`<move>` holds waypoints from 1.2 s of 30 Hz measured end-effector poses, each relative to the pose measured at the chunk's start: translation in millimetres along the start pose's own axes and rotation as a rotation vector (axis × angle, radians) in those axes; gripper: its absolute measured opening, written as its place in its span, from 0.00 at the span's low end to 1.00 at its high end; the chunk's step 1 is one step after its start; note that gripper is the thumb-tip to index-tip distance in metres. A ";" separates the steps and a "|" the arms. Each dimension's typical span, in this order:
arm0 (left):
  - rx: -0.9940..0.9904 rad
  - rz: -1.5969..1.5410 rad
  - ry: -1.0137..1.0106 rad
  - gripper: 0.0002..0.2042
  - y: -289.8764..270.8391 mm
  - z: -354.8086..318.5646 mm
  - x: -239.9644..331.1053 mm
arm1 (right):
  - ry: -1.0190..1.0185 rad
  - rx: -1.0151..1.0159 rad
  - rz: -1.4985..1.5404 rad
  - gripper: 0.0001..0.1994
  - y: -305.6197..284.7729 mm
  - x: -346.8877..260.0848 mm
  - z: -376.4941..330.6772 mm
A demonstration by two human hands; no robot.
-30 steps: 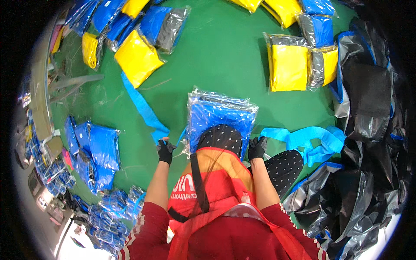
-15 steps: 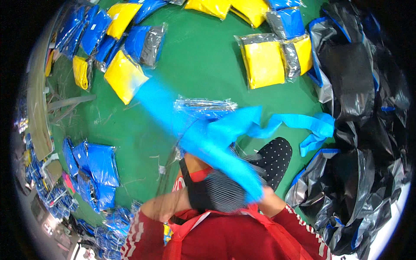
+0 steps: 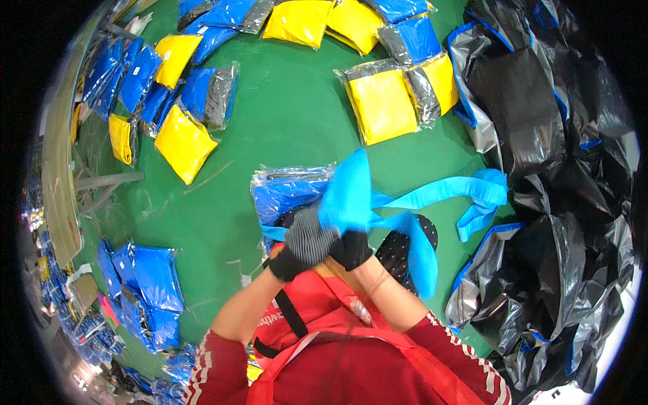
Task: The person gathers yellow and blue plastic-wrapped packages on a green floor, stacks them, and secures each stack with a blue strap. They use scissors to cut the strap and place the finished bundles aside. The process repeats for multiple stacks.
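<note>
A long light blue fabric strip (image 3: 349, 196) is bunched between my hands above my lap. My left hand (image 3: 312, 237), in a grey striped glove with a black cuff, is closed on it. My right hand (image 3: 351, 250), in a black-cuffed glove, is pressed close beside the left and grips the same strip; its fingers are largely hidden. One tail hangs to the right of the right hand, and another length runs right to a loose coil by the black sheets. Just beyond my hands lies a stack of blue folded items in clear plastic (image 3: 287, 192).
Wrapped yellow packets (image 3: 385, 104) and wrapped blue packets (image 3: 417, 39) ring the green floor (image 3: 283, 101). More blue packets (image 3: 158, 277) lie at the left. Large black sheets with blue edging (image 3: 533, 115) heap along the right. A red apron (image 3: 297, 310) covers my lap.
My hands have moved away from my body and come together. The strip, swung out to the far left before, is now gathered at my hands, with a tail hanging at the right.
</note>
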State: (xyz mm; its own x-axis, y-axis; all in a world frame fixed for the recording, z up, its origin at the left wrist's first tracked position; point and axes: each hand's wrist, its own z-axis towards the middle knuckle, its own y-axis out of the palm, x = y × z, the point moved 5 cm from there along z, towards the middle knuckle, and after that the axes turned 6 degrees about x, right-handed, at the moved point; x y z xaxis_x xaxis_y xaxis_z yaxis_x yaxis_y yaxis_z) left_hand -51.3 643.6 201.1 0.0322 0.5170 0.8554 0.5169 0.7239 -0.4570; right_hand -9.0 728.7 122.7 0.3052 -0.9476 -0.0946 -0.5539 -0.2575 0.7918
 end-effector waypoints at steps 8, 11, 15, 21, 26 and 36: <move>-0.629 0.067 0.039 0.05 -28.4 -146.1 -12.3 | -0.057 0.320 -1.345 0.21 26.9 -207.2 92.3; -0.412 0.284 0.125 0.10 -54.3 -165.1 -37.9 | 0.238 -0.126 -1.992 0.21 -35.4 -280.1 11.9; -0.194 0.499 0.012 0.12 -59.2 -174.1 -53.5 | 0.511 0.153 -2.057 0.21 -129.1 -306.7 -153.4; 0.195 0.447 -0.271 0.19 -59.6 -180.4 -60.0 | -0.022 0.996 -2.044 0.22 -63.8 -286.9 -223.9; 0.177 0.369 -0.399 0.19 -67.5 -172.8 -67.7 | 0.358 0.247 -1.027 0.24 -11.1 -143.4 -87.1; 0.185 0.047 -0.361 0.14 -64.3 -159.8 -6.0 | -0.376 0.123 -1.187 0.22 56.0 -78.0 31.7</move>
State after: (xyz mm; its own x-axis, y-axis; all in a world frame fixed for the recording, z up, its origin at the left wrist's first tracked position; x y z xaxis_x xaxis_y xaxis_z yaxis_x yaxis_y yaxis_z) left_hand 52.0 520.9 264.4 -0.2671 0.6551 0.7068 0.3579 0.7484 -0.5584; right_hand -88.3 782.2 155.3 0.4368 -0.1087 -0.8930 -0.1629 -0.9858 0.0403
